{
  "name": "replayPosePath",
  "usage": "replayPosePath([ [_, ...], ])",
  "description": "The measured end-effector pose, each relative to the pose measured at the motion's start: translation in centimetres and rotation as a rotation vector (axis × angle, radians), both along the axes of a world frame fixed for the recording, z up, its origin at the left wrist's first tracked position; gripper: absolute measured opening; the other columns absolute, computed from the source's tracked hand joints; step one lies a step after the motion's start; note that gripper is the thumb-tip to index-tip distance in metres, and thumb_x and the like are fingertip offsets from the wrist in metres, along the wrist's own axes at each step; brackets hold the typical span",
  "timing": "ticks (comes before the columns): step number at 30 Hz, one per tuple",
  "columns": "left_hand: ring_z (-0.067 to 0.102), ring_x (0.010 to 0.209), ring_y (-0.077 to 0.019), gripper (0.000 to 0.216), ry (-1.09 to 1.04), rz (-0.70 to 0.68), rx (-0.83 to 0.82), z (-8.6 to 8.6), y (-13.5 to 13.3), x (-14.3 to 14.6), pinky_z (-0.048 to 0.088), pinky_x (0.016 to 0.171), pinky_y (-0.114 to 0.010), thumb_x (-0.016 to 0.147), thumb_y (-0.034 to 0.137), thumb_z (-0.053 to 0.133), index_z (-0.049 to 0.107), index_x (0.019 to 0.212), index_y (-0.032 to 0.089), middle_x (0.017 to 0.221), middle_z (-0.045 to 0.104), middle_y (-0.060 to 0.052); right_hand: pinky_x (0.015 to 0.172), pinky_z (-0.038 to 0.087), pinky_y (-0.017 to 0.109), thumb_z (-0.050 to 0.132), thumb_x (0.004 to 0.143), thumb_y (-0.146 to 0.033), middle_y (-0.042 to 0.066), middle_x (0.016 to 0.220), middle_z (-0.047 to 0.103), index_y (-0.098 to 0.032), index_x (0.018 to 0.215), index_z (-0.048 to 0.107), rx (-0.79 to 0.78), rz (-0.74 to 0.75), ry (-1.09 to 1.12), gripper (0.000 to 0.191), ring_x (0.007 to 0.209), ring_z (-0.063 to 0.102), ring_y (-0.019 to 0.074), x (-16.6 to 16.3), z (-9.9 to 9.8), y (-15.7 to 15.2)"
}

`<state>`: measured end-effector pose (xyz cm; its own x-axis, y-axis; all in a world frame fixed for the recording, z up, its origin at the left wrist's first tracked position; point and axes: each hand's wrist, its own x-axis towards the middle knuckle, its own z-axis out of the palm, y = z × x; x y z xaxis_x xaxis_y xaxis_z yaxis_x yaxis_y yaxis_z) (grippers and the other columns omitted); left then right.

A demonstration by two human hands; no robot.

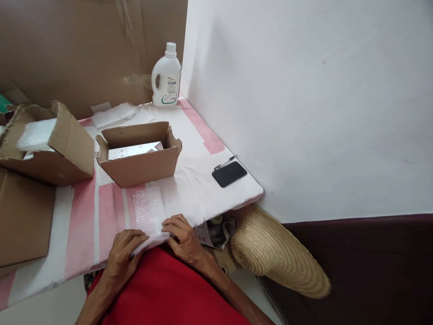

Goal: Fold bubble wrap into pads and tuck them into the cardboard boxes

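A strip of clear bubble wrap [149, 207] lies over the front edge of the table, its near end folded or rolled. My left hand [126, 248] has its fingers curled over the left end of that fold. At the right end, my right hand [181, 234] closes on the same bubble wrap with bent fingers. Whether anything lies inside the fold is hidden. Just beyond the strip stands an open cardboard box [145, 167] with a white carton [131, 151] inside.
Another open cardboard box [76, 144] holding bubble-wrapped items stands at left, beside a larger box [23, 221]. A white jug [167, 79], flat plastic sheets [117, 115] and a black phone [230, 174] rest on the table. A straw hat [277, 253] hangs below its right corner.
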<state>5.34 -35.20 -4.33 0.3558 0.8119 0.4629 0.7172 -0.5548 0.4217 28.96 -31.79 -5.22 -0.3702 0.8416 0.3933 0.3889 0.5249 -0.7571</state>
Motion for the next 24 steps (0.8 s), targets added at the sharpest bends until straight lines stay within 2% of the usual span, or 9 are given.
replayPosePath([
  [4,0.064,0.119,-0.0230,0.046,0.093,-0.107,0.058,0.0,-0.2,-0.3,0.051,0.095,-0.039,0.082,-0.003,0.044,0.065,0.116,0.020,0.120,0.072,-0.010,0.089,0.055,0.043,0.049,0.097,-0.012,0.010,0.106,0.072,-0.022,0.111,0.070,0.105,0.043,-0.011,0.028,0.103,0.061,0.0241,0.5,-0.7,-0.5],
  [6,0.062,0.125,-0.0230,0.048,0.119,-0.159,0.080,0.2,-0.4,-0.3,0.050,0.100,-0.040,0.082,-0.005,0.043,0.064,0.117,0.019,0.121,0.073,-0.010,0.090,0.056,0.042,0.047,0.098,-0.012,0.010,0.105,0.073,-0.022,0.114,0.069,0.130,0.080,-0.022,0.030,0.103,0.062,0.0236,0.8,-0.8,-0.8],
  [9,0.067,0.113,-0.0194,0.038,0.152,-0.203,0.113,0.9,-0.5,-0.1,0.050,0.099,-0.036,0.088,-0.002,0.045,0.064,0.114,0.018,0.108,0.077,-0.007,0.092,0.055,0.041,0.048,0.096,-0.009,0.009,0.107,0.073,-0.022,0.118,0.067,0.079,0.141,-0.005,0.032,0.105,0.063,0.0229,1.6,-0.5,-0.6],
  [12,0.069,0.106,-0.0179,0.028,0.150,-0.229,0.120,1.3,-0.6,0.1,0.049,0.097,-0.034,0.095,0.006,0.045,0.065,0.111,0.018,0.104,0.077,-0.006,0.096,0.054,0.042,0.045,0.089,-0.003,0.010,0.111,0.072,-0.020,0.120,0.066,-0.019,0.203,0.000,0.041,0.110,0.063,0.0229,2.5,0.3,1.0],
  [14,0.069,0.106,-0.0174,0.026,0.139,-0.232,0.116,1.3,-0.8,0.2,0.049,0.098,-0.034,0.097,0.009,0.044,0.066,0.109,0.019,0.103,0.077,-0.006,0.096,0.053,0.042,0.044,0.087,-0.003,0.010,0.112,0.071,-0.019,0.117,0.066,-0.073,0.154,-0.022,0.041,0.108,0.063,0.0226,2.7,0.9,2.9],
  [17,0.068,0.105,-0.0170,0.027,0.132,-0.235,0.104,1.2,-0.9,0.2,0.048,0.100,-0.035,0.099,0.011,0.041,0.067,0.104,0.019,0.101,0.077,-0.006,0.086,0.054,0.036,0.052,0.092,-0.016,0.009,0.104,0.070,-0.018,0.110,0.065,-0.231,-0.073,-0.080,0.022,0.093,0.066,0.0207,1.8,1.9,6.1],
  [19,0.068,0.102,-0.0167,0.028,0.131,-0.241,0.113,1.3,-1.0,0.3,0.049,0.099,-0.034,0.100,0.011,0.039,0.066,0.102,0.019,0.098,0.076,-0.006,0.075,0.053,0.032,0.058,0.095,-0.029,0.006,0.088,0.071,-0.017,0.098,0.065,-0.390,-0.166,-0.111,0.014,0.079,0.066,0.0186,0.6,2.6,7.9],
  [22,0.068,0.097,-0.0158,0.027,0.132,-0.244,0.165,1.8,-1.0,0.6,0.050,0.096,-0.033,0.100,0.011,0.040,0.066,0.098,0.018,0.094,0.076,-0.006,0.059,0.048,0.026,0.058,0.098,-0.045,0.003,0.063,0.065,-0.018,0.077,0.060,-0.649,-0.137,-0.108,0.033,0.059,0.064,0.0158,-1.1,3.5,9.6],
  [24,0.068,0.097,-0.0154,0.027,0.132,-0.247,0.199,2.3,-1.0,0.7,0.050,0.097,-0.033,0.099,0.008,0.041,0.066,0.096,0.017,0.093,0.076,-0.005,0.048,0.042,0.022,0.059,0.096,-0.054,0.003,0.057,0.064,-0.018,0.069,0.057,-0.821,-0.067,-0.063,0.045,0.049,0.061,0.0136,-1.8,3.7,10.1],
])
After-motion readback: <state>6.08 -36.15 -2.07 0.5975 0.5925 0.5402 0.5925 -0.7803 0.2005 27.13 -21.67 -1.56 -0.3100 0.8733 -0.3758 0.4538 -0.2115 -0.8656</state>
